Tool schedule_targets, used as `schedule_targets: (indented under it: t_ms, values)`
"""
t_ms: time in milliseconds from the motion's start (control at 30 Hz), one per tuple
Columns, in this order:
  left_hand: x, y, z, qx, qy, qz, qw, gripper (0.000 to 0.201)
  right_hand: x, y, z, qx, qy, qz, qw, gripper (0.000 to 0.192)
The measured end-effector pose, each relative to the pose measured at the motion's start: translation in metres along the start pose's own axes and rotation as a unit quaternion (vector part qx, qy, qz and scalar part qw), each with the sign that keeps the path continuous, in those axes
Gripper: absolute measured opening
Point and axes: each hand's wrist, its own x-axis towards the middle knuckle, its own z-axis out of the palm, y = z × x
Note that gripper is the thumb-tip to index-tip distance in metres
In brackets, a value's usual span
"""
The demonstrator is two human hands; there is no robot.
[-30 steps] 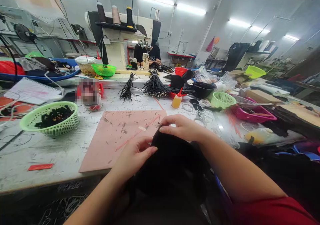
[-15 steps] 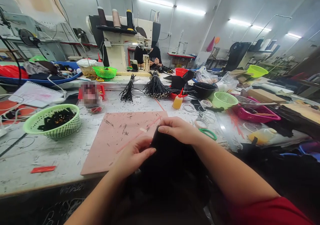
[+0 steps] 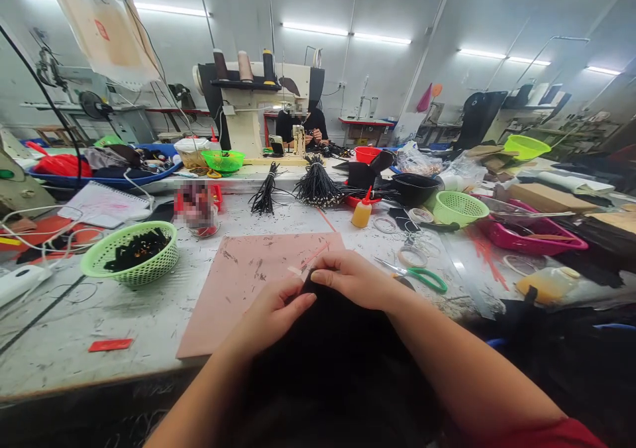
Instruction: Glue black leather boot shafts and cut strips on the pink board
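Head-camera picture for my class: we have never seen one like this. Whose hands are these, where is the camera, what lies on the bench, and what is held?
The camera sits on a worker's head, looking forward and down, so the two bare arms reaching in from below are that person's own. The left hand and right hand both pinch the top edge of a piece of black material over the near edge of a pink mat. On the worktable lie a green basket of dark pieces, green-handled scissors, a yellow squeeze bottle and bundles of black cords. Farther back stands a sewing machine, with another person seated behind it.
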Motion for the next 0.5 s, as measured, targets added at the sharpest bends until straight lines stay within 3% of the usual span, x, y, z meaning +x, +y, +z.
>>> schedule_targets:
  t_ms: [67, 133, 167, 233, 300, 333, 433, 500]
  values:
    - [0.000, 0.004, -0.002, -0.029, -0.016, 0.000, 0.999, 0.023, -0.002, -0.006, 0.003, -0.027, -0.009, -0.011, 1.000, 0.018]
    - [-0.003, 0.005, -0.003, -0.043, 0.014, -0.011, 0.999, 0.027, -0.009, -0.007, 0.000, -0.050, -0.001, -0.021, 0.999, 0.023]
    - [-0.005, 0.004, -0.003, -0.045, 0.045, -0.025, 0.998, 0.029, -0.014, -0.004, -0.004, -0.063, 0.034, -0.020, 0.997, 0.027]
    - [-0.011, -0.003, -0.004, -0.031, 0.121, -0.052, 0.991, 0.034, -0.029, 0.011, -0.017, -0.093, 0.170, 0.017, 0.981, 0.036]
    - [-0.018, -0.016, -0.005, -0.001, 0.184, -0.054, 0.981, 0.036, -0.046, 0.035, -0.029, -0.128, 0.305, 0.114, 0.937, 0.045]
    - [-0.021, -0.023, -0.005, 0.017, 0.205, -0.045, 0.978, 0.037, -0.054, 0.048, -0.033, -0.140, 0.323, 0.175, 0.919, 0.049]
    - [-0.032, -0.045, -0.010, 0.060, 0.240, -0.019, 0.969, 0.036, -0.073, 0.079, -0.032, -0.124, 0.246, 0.293, 0.916, 0.052]
    - [-0.041, -0.055, -0.018, 0.072, 0.221, -0.024, 0.972, 0.037, -0.079, 0.085, -0.022, -0.070, 0.259, 0.279, 0.922, 0.046]
